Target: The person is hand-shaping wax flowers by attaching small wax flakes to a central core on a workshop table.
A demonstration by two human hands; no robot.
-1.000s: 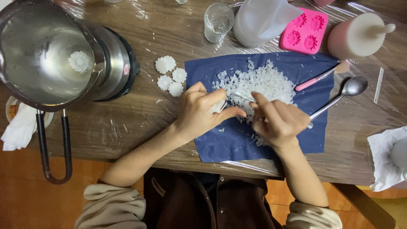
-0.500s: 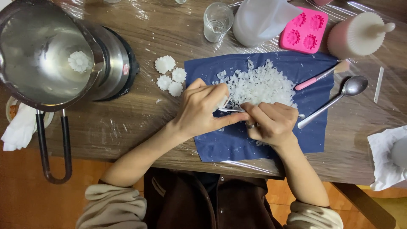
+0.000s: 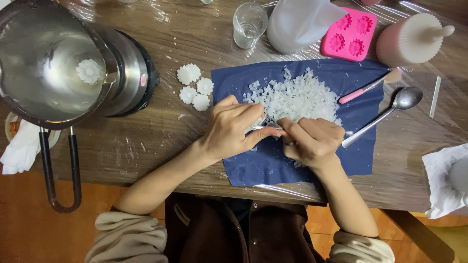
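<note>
Both of my hands meet over a dark blue cloth (image 3: 253, 165) at the near edge of a heap of white wax flakes (image 3: 297, 97). My left hand (image 3: 234, 129) pinches a small white wax piece between thumb and fingers. My right hand (image 3: 312, 141) is closed around a thin metal tool (image 3: 267, 126), whose tip lies against that piece. The two hands touch at the fingertips. What lies under my palms is hidden.
Several white flower-shaped wax pieces (image 3: 195, 90) lie left of the cloth. A steel pot (image 3: 29, 83) with a long handle stands at the far left. A spoon (image 3: 404, 100), a pink brush (image 3: 365, 90), a pink mould (image 3: 348, 41), a glass (image 3: 249, 22) and a pale jug (image 3: 297, 22) are behind.
My hands have come together. The right hand has moved left from the flake heap and now sets the thin tool against the piece in my left hand.
</note>
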